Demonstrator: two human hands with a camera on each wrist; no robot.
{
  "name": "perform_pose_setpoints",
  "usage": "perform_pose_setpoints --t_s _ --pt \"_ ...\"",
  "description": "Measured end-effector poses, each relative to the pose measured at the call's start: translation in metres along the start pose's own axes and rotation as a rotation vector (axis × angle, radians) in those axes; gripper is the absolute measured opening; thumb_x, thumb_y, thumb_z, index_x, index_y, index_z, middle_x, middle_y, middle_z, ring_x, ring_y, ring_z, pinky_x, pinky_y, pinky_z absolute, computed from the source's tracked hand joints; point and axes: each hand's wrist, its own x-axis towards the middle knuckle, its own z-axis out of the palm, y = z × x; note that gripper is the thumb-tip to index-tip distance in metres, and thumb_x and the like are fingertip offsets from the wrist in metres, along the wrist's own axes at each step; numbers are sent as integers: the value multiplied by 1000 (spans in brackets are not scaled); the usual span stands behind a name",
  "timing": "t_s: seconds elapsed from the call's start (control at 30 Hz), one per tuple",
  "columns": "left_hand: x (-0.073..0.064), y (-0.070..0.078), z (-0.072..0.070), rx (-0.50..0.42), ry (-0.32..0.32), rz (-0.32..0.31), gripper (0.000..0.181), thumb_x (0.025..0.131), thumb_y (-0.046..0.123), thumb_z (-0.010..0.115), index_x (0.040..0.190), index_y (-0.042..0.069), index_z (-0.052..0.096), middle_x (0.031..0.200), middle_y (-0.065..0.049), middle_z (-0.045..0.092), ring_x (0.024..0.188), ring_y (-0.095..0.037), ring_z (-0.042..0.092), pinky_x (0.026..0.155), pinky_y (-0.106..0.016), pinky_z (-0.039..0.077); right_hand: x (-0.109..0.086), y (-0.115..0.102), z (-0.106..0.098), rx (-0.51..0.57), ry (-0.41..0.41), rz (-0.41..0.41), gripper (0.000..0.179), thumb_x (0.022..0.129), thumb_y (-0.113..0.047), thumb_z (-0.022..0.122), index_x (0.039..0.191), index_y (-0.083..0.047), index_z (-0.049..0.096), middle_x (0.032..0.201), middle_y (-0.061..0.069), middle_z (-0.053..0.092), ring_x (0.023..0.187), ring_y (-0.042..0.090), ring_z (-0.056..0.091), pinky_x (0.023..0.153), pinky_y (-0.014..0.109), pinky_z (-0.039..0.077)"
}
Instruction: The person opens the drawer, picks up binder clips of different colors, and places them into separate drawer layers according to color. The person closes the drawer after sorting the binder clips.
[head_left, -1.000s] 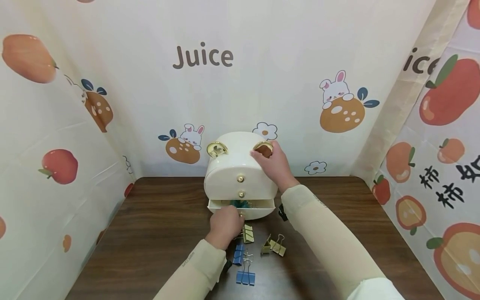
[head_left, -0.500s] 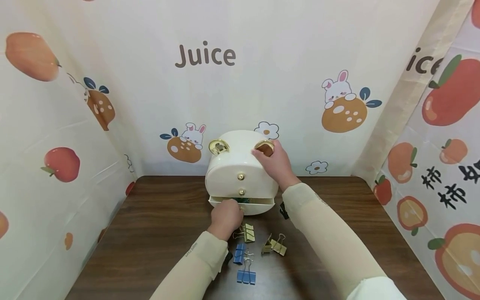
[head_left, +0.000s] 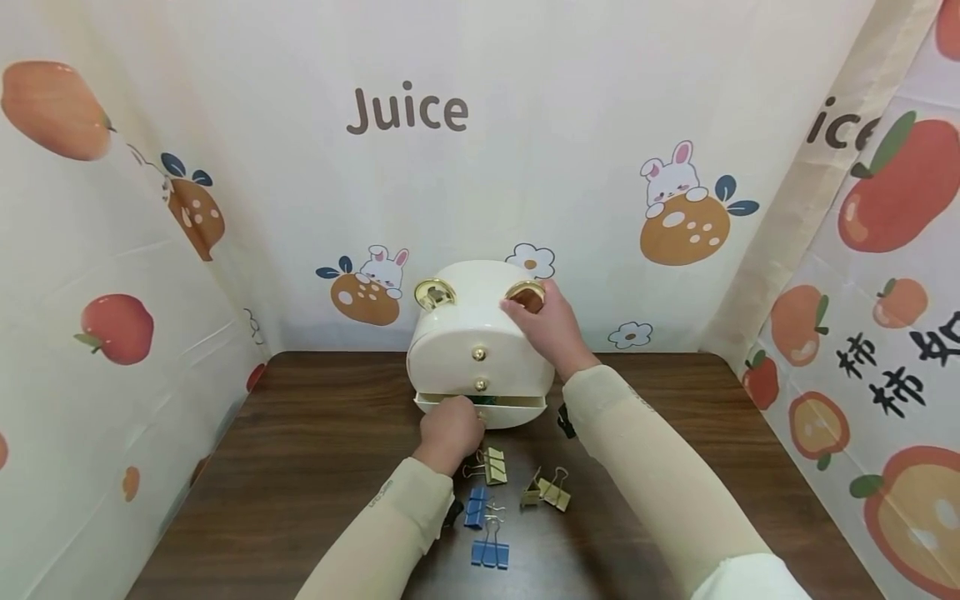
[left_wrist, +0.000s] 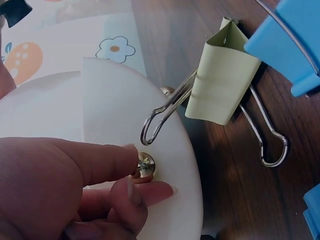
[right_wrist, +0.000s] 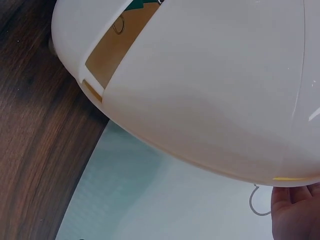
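Observation:
A cream drawer box (head_left: pixel 472 329) with gold knobs and two gold-rimmed ears stands on the table. Its bottom drawer (head_left: pixel 519 413) is slightly pulled out, and something dark green (head_left: pixel 483 400) shows inside. My left hand (head_left: pixel 452 435) pinches that drawer's gold knob (left_wrist: pixel 146 164) between thumb and finger, seen close in the left wrist view. At the box's top right, my right hand (head_left: pixel 553 327) grips the gold-rimmed ear (head_left: pixel 525 287), thumb in front. Only some of its fingers (right_wrist: pixel 295 200) show in the right wrist view.
In front of the drawer lies a pale yellow binder clip (head_left: pixel 495 467). Two more yellow clips (head_left: pixel 555 495) lie to its right, and two blue binder clips (head_left: pixel 490 554) sit nearer me. A patterned curtain (head_left: pixel 555 183) stands close behind the box.
The bottom drawer has slid inward, its opening narrower than a second ago, with my left hand moving along with it. My right hand keeps its hold on the ear.

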Motion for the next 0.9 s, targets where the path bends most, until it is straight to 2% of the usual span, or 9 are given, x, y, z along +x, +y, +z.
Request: perform_pose_setpoints --t_s 0.2,0.4,0.5,0.63,0.73,0.9 --pt "4 -6 -2 1 -10 23 33 95 28 69 67 12 63 78 -9 66 66 -23 62 55 -47 53 0 -5 0 -8 -19 5 69 92 -53 73 140 -13 43 120 8 60 104 26 62 87 47 54" --pt "4 -7 -2 -10 -20 56 35 95 26 67 63 13 61 76 -8 65 63 -21 58 53 -44 51 2 -4 -3 -44 -27 15 70 92 -55 72 140 -13 43 122 8 60 106 27 61 87 47 54" --pt "3 -7 -1 -18 -16 72 36 95 24 67 62 13 60 72 -7 63 61 -21 57 52 -43 49 2 -3 -5 -49 -24 14 69 91 -56 73 141 -17 44 123 7 60 107 27 62 86 48 55" --pt "4 -7 0 -7 -23 63 37 96 25 67 61 14 60 70 -5 62 60 -21 57 51 -42 49 2 -4 -6 -49 -18 -3 63 90 -56 74 137 -22 50 121 5 62 105 25 62 84 46 56" --pt "4 -5 0 -1 -27 58 36 97 26 67 63 13 62 71 -6 62 60 -21 57 51 -42 49 4 -5 -6 -77 10 6 62 87 -64 73 126 -18 56 112 7 64 98 25 63 78 43 56" --pt "7 -4 3 3 -6 53 35 97 26 67 64 13 62 72 -7 63 61 -22 58 50 -42 49 9 -12 -3 -140 50 62 76 81 -83 61 112 -14 57 100 10 61 87 27 62 69 41 55"
